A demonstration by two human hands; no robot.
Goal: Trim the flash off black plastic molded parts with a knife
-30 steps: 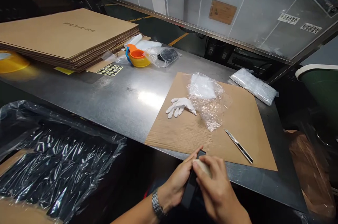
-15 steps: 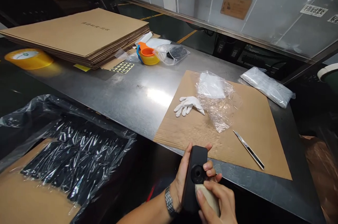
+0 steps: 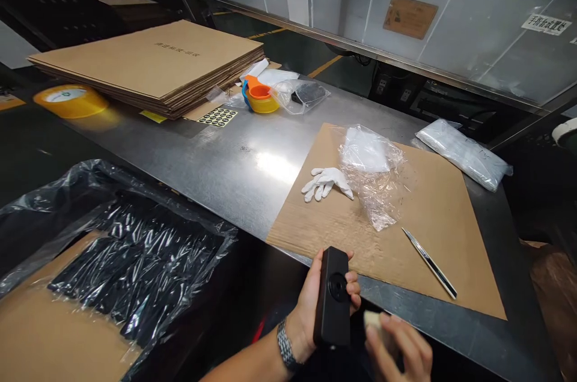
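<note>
A long black device (image 3: 333, 310) with a round recess on its face is gripped in my left hand (image 3: 310, 304), whose fingers wrap round its far side. A metal watch band circles the left wrist. To the right of the device, my right hand (image 3: 403, 349) pinches a small cream-coloured block (image 3: 374, 321), somewhat blurred, apart from the device. Beyond both hands lies a sheet of brown cardboard (image 3: 433, 190) bearing a white glove (image 3: 327, 182), a crumpled clear bag (image 3: 378, 202) and a slim silver cutter (image 3: 430, 263).
At the left stands a box (image 3: 67, 334) with black items in plastic (image 3: 135, 268). On the metal table (image 3: 216, 172) are stacked cardboard (image 3: 148, 63), yellow tape (image 3: 72, 101), a tape dispenser (image 3: 261, 100), a sticker sheet (image 3: 217, 117) and a wrapped packet (image 3: 464, 152).
My right hand and the cream block have moved right, away from the device. The device is turned slightly in my left hand. The whole view has shifted a little.
</note>
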